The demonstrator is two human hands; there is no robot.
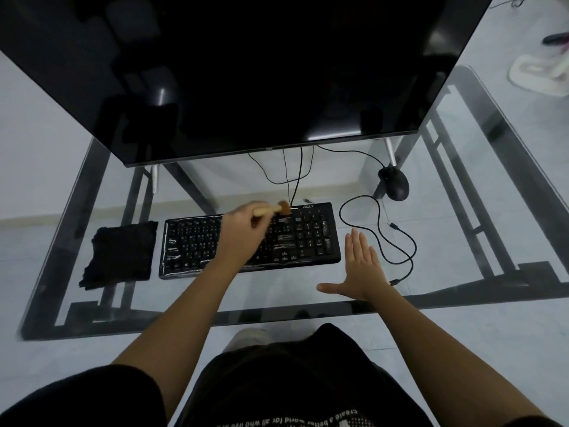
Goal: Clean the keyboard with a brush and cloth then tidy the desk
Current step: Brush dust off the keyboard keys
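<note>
A black keyboard (308,238) lies on the glass desk (277,291) in front of the monitor. My left hand (243,226) reaches over its middle and grips the wooden handle of a small brush (278,208), whose brown head touches the keyboard's top row. My right hand (358,268) rests flat on the glass just right of the keyboard, fingers straight and spread. A black cloth (121,254) lies flat to the left of the keyboard.
A large dark monitor (246,72) on silver legs stands at the back. A black mouse (395,184) sits at the back right, its cable (378,229) looping beside my right hand. White slippers (542,72) lie on the floor at far right.
</note>
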